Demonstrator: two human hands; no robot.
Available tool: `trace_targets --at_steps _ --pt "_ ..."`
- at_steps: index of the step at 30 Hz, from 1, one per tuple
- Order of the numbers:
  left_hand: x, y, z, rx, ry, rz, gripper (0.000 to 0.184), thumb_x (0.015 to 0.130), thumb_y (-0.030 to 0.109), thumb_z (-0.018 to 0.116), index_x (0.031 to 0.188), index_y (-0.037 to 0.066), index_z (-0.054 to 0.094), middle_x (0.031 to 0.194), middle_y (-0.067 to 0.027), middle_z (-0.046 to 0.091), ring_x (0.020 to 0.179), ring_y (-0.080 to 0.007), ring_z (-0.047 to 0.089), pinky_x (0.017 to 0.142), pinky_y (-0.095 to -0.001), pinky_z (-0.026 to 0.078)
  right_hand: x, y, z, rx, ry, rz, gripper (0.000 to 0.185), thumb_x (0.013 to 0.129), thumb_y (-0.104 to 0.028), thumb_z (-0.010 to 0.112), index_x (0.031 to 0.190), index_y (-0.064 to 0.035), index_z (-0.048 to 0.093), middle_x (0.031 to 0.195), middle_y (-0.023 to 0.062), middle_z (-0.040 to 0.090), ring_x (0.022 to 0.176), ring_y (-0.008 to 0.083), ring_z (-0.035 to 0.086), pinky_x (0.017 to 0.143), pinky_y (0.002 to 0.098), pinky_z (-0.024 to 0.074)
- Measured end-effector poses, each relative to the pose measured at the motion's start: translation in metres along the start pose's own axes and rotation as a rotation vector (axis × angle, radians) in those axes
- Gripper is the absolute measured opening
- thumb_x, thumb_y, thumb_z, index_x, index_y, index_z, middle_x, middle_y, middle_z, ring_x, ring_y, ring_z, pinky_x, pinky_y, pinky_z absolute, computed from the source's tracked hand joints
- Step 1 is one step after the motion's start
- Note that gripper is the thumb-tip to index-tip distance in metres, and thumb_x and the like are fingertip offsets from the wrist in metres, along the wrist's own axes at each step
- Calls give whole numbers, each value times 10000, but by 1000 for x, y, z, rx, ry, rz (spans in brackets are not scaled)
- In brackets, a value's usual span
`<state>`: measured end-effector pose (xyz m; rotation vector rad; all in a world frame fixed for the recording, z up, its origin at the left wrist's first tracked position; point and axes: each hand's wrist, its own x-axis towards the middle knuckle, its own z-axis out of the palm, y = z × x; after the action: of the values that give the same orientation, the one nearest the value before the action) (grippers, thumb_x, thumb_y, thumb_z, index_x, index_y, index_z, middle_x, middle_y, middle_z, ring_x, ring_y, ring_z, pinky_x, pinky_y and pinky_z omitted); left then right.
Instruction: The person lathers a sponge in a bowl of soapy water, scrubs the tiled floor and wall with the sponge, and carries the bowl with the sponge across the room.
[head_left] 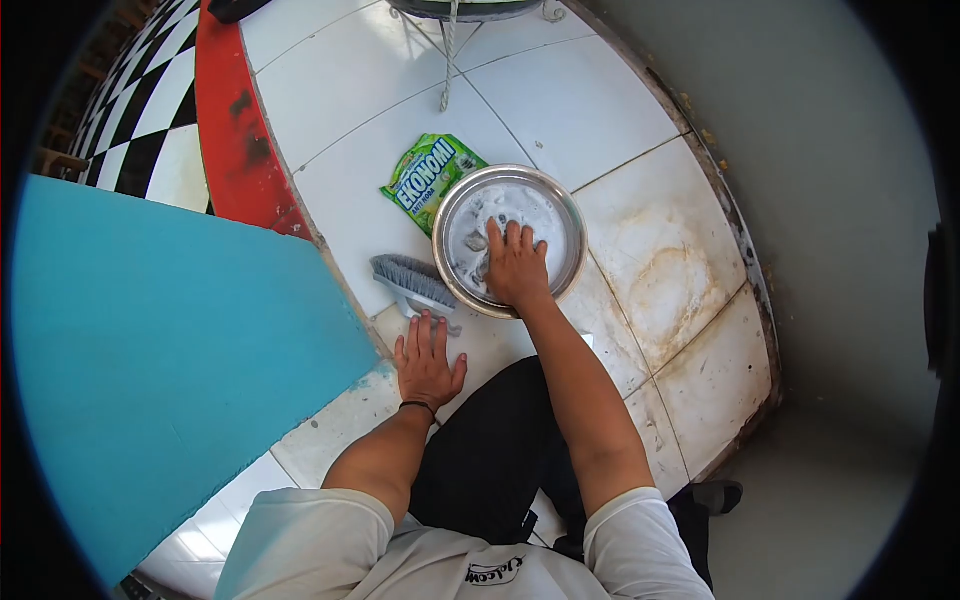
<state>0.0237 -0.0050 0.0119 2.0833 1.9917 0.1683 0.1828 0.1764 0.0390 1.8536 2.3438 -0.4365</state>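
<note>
Beneath everything you have the white tiled floor (370, 75), stained brown to the right of the bowl. To your left spreads the flat turquoise surface (180, 340), with a narrower red painted strip (226, 110) beyond it. On the tiles ahead of you sits the round, silver metal bowl (574, 215) with foamy liquid inside. Your right grip (517, 268) is inside it, fingers slightly spread and tips in the foam; you cannot tell whether they close on anything. The green plastic packet (424, 182) marked EKONOMI lies beyond the bowl's left side. Your left grip (428, 372) is wide, palm down, its fingertips at the grey-bristled brush with a pale handle (412, 281), contact unclear, just left of the bowl. Smallest, a greyish lump (475, 241) shows in the foam, just left of your right fingers.
</note>
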Motion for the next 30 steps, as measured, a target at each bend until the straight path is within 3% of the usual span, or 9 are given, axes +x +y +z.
trace_targets --at_steps 9,12,15,18,21,24,25,28,30 --pt "1 1 1 8 14 4 728 871 424 560 1470 73 341 1569 -164 241 1464 -336 189 1149 -537 146 4 11 22 -14 23 -73 795 871 -290 533 1567 -146 176 1487 240 396 1372 393 384 1070 579 301" --pt "0 0 2 3 25 8 725 872 425 560 1468 73 346 1570 -164 243 1464 -337 189 1150 -533 148 3 11 13 -3 -58 -71 794 886 -274 466 1577 -141 97 1482 259 410 1323 367 479 1074 511 367" --pt "1 0 2 2 26 12 725 873 428 560 1468 72 348 1568 -165 246 1465 -337 186 1150 -531 151 9 6 -2 70 -293 41 694 876 -269 449 1523 -68 296 1384 252 525 1213 341 587 1026 427 448" --pt "1 0 2 11 13 12 727 874 433 557 1468 68 347 1568 -165 247 1467 -338 180 1150 -529 153 15 10 5 58 -379 92 510 882 -261 423 1303 -38 603 1228 192 657 1045 319 683 909 391 527" --pt "1 -1 3 18 15 19 728 875 436 554 1467 65 348 1570 -166 240 1469 -339 172 1150 -529 152 13 9 -1 46 -433 94 413 887 -254 420 1040 -52 746 1103 178 709 1065 308 676 929 396 516" --pt "0 -1 2 13 23 26 725 876 435 552 1465 64 351 1571 -167 237 1468 -340 172 1150 -530 152 12 15 8 -27 -385 -29 531 879 -273 442 1325 -11 563 1064 201 709 1023 336 680 920 407 519" --pt "0 -1 3 9 20 23 723 876 435 551 1464 64 353 1571 -167 236 1468 -341 173 1150 -531 152 7 10 1 94 -320 14 667 897 -322 487 1484 -35 352 1228 235 637 1174 350 603 1003 444 467" --pt "1 -1 3 1 7 21 724 872 432 555 1463 65 354 1565 -174 243 1464 -346 177 1150 -530 156 -4 7 -10 -206 -121 -133 712 940 -328 488 1550 -109 193 1541 209 339 1403 337 379 1105 503 360" --pt "0 -2 2 -1 23 26 722 868 429 559 1459 64 360 1559 -178 249 1459 -351 184 1150 -529 161 -6 8 -11 -49 -42 -181 677 947 -356 492 1535 -128 247 1560 176 314 1442 326 301 1137 540 289"
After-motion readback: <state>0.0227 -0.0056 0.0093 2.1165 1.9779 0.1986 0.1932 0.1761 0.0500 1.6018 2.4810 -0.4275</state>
